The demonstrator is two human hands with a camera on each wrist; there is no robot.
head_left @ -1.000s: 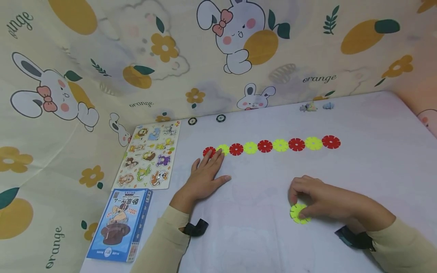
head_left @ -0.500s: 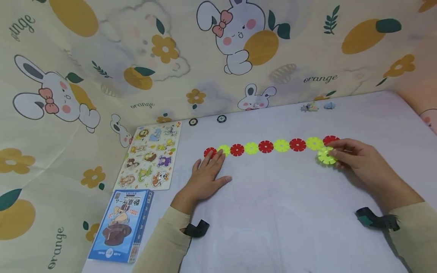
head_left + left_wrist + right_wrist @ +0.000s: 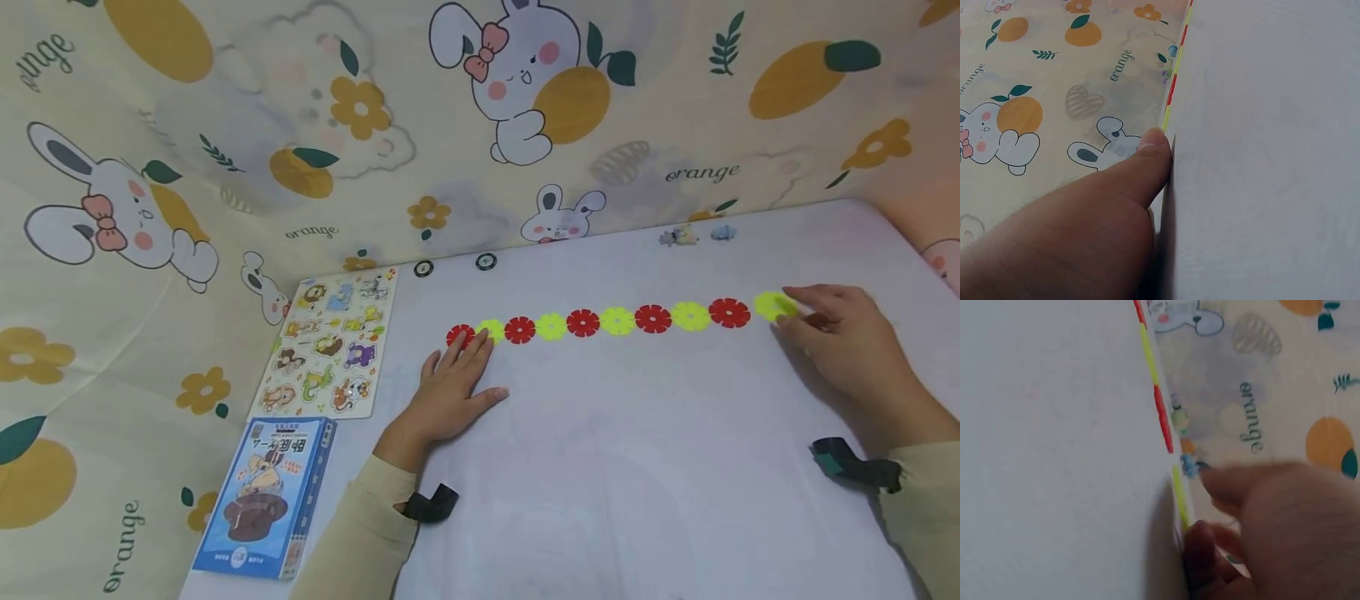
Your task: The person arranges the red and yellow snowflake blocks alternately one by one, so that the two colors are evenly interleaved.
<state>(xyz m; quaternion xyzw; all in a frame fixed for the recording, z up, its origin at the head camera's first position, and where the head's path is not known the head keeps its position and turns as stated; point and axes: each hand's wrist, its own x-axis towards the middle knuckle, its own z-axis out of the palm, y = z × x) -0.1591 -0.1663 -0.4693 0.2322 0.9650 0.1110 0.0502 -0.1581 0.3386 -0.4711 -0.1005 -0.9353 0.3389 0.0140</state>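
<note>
A row of flat slotted plastic discs, red and yellow-green by turns, runs across the white table. My left hand (image 3: pixel 450 392) lies flat at its left end, fingertips on the first red disc (image 3: pixel 459 335) and the yellow-green disc (image 3: pixel 491 330) beside it. At the other end, my right hand (image 3: pixel 855 342) pinches another yellow-green disc (image 3: pixel 772 307) by its right edge. A small gap separates that disc from the last red disc (image 3: pixel 729 313). From the right wrist view, the pinched yellow-green disc (image 3: pixel 1180 497) appears edge-on at the thumb.
A sheet of animal pictures (image 3: pixel 322 346) and a blue box (image 3: pixel 262 496) lie on the left. Two small black round pieces (image 3: pixel 486 262) and some small figures (image 3: pixel 678 236) sit near the back edge. Behind the table hangs a rabbit-and-orange patterned cloth (image 3: pixel 450 158).
My right hand has carried the yellow-green disc from the front of the table up and rightward to the row's right end. The left hand has stayed in place.
</note>
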